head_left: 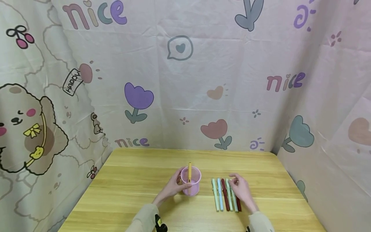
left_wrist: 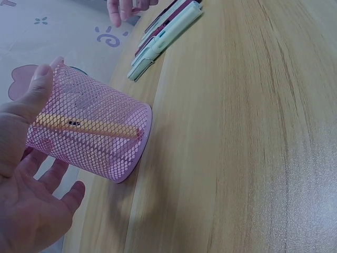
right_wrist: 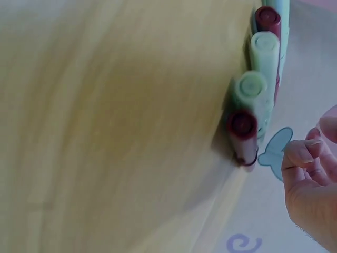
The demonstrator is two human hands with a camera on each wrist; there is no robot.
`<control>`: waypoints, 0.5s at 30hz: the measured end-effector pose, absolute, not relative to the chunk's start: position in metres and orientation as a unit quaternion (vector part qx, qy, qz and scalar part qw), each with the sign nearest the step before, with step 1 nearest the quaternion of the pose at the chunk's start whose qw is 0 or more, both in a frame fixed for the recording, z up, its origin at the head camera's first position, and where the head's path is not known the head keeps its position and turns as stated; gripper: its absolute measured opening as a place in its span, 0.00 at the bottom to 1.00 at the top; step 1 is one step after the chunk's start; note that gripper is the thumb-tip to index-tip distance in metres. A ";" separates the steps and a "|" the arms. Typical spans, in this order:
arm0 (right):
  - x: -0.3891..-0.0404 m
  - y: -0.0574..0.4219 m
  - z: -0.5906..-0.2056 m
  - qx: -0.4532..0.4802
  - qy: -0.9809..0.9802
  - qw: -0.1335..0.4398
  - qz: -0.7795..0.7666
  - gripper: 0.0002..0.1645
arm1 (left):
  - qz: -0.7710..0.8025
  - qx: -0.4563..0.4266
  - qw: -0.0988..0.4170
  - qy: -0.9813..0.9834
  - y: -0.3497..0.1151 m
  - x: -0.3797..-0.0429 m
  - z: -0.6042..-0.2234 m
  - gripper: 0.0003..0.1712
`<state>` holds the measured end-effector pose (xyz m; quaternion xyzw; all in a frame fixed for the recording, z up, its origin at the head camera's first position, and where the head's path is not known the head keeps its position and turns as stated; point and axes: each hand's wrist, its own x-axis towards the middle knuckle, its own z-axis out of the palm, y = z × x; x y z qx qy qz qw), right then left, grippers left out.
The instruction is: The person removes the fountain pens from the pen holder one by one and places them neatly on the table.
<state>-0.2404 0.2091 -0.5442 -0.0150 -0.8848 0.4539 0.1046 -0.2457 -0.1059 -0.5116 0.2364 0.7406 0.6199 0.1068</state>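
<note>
A pink mesh pen holder (head_left: 195, 189) stands upright on the table, with a yellow pen (head_left: 189, 169) leaning inside it and poking above the rim. My left hand (head_left: 175, 186) grips the holder from its left side, thumb across the front near the rim. To the right lies a row of capped pens: a light green pen (head_left: 215, 196), a light blue pen (head_left: 220, 195), a dark red pen (head_left: 225, 196), and more green and dark red ones. Over the right end of that row is my right hand (head_left: 242, 190), fingers loosely bent, with nothing visible in them.
The wooden table (head_left: 130, 180) has rounded far corners. A printed cloth (head_left: 179, 77) hangs behind it and along both sides.
</note>
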 end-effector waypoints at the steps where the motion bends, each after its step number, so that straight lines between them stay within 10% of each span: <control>1: -0.241 0.207 -0.543 -0.014 -0.884 0.103 0.455 0.17 | 0.620 0.236 0.107 0.741 -0.106 -0.246 -0.511 0.46; 15: -0.251 0.169 -0.532 0.055 -0.864 0.121 0.486 0.12 | 0.617 0.231 0.106 0.745 -0.106 -0.244 -0.509 0.46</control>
